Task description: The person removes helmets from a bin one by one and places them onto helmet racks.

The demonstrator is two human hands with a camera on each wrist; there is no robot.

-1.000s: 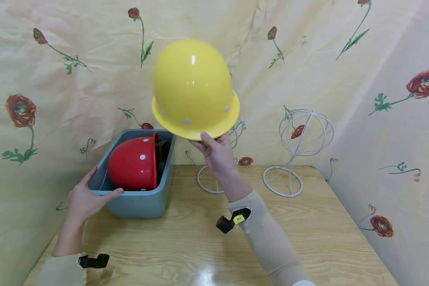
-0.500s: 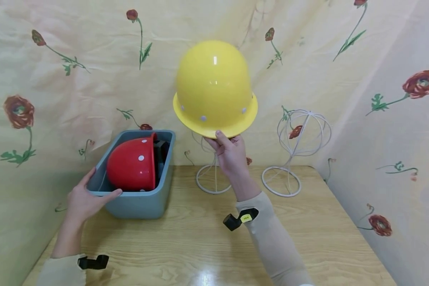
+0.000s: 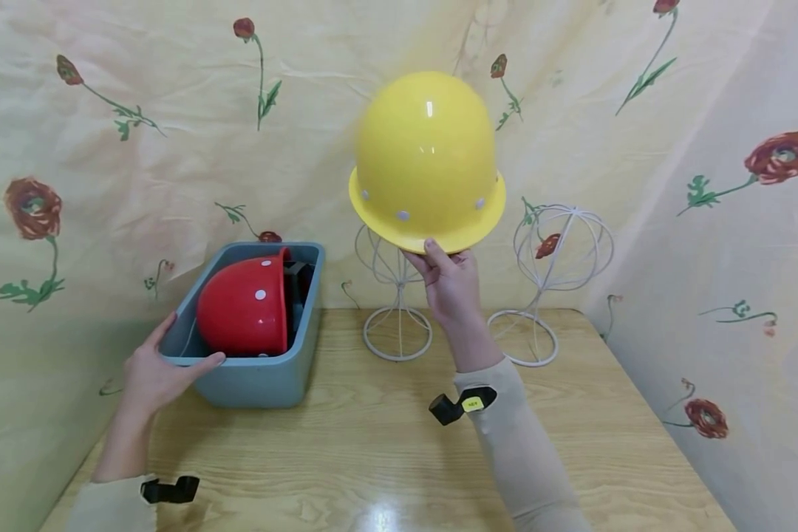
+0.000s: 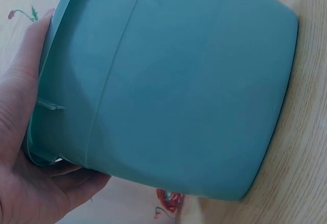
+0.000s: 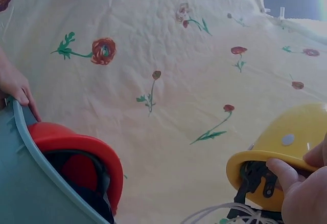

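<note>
A person held a yellow helmet [image 3: 428,148] aloft over the surface [image 3: 372,436], by its brim [image 3: 399,235].
A level brim and firm hold seemed best for steadiness, since only one edge was supported. The right grip [image 3: 455,292] pinched that edge, thumb outside, fingers beneath; the left grip [image 3: 151,377] clasped the corner rim of a blue tub [image 3: 259,388] containing a red helmet [image 3: 239,307].

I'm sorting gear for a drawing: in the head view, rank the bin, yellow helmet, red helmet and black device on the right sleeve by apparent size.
1. Bin and yellow helmet: too alike to rank
2. Red helmet
3. Black device
</note>
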